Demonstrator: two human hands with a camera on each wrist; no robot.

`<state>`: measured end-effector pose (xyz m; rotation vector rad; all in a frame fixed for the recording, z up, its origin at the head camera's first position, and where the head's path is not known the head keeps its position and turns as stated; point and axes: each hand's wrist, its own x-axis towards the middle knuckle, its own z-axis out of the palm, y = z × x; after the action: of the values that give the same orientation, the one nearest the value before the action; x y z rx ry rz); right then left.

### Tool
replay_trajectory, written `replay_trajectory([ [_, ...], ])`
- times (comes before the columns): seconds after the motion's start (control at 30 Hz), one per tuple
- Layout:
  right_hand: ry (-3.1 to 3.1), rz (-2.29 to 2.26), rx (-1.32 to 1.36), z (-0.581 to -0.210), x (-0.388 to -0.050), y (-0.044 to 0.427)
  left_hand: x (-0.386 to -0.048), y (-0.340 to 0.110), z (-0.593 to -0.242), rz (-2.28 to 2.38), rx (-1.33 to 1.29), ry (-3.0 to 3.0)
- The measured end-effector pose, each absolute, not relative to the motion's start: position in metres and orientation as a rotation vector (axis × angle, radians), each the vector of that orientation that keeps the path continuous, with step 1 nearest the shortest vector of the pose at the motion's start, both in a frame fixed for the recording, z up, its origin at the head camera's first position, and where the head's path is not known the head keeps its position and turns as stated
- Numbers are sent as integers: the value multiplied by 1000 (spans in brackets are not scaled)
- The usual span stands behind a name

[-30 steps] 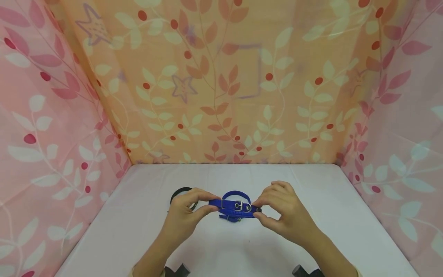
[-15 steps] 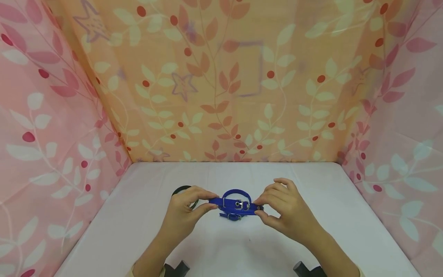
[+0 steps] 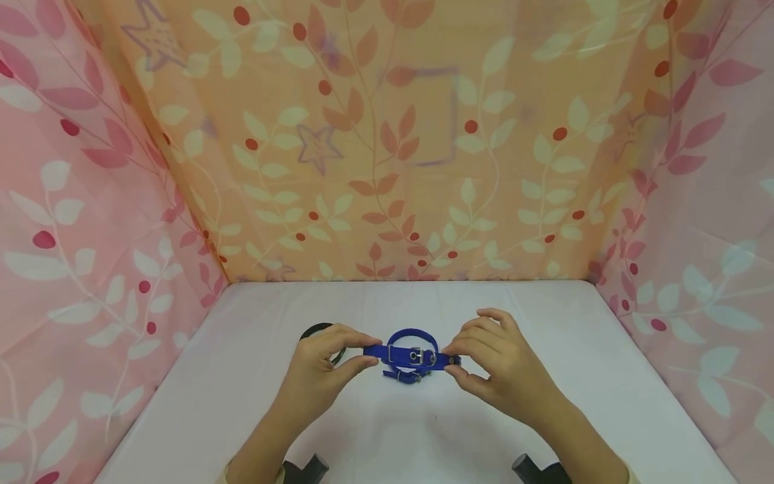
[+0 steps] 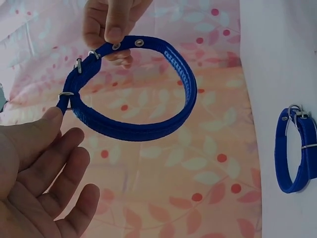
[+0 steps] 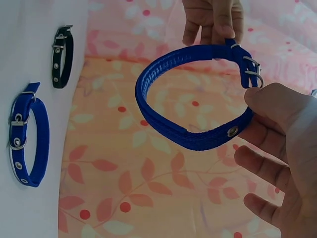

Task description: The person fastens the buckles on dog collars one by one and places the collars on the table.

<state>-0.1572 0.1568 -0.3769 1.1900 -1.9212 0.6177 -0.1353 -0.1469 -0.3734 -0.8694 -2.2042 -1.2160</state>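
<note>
In the head view a blue buckled collar (image 3: pixel 402 355) is held up above the table. My left hand (image 3: pixel 320 368) pinches its strap tip between thumb and fingers. My right hand (image 3: pixel 498 366) pinches the other side, just past the buckle and D-ring. In the left wrist view, the collar (image 4: pixel 143 133) is a fastened loop with metal eyelets and a padded inside. A second blue collar (image 5: pixel 42 144), also buckled into a loop, stands on the table behind the held one. A black collar (image 5: pixel 56 74) stands near it, partly hidden behind my left hand in the head view.
The white table (image 3: pixel 387 437) is enclosed by an orange floral cloth (image 3: pixel 375 168) at the back. Pink floral cloths (image 3: pixel 91 235) hang along both sides. Dark devices (image 3: pixel 314 467) are at both wrists, along the lower edge of the head view.
Both hands keep their pinch on the blue collar. It has tilted slightly, so its lower band shows less. The head view has shifted a little; the collars on the table stay put.
</note>
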Motion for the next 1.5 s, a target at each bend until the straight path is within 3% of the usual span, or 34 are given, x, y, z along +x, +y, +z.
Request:
replay_trajectory([
  [0.33,-1877,642,1172,-371,-157,161,-137,-146,-376,-1260,-848,-2260],
  [0.63,-1799,651,1190,-369,-157,160,-141,-145,-381,-1539,-581,-2727],
  [0.93,-1702,660,1217,-367,-156,157,-146,-143,-387,-1884,-750,-2778],
  [1.5,-1693,775,1304,-367,-156,154,-136,-142,-376,-2035,-710,-2684],
])
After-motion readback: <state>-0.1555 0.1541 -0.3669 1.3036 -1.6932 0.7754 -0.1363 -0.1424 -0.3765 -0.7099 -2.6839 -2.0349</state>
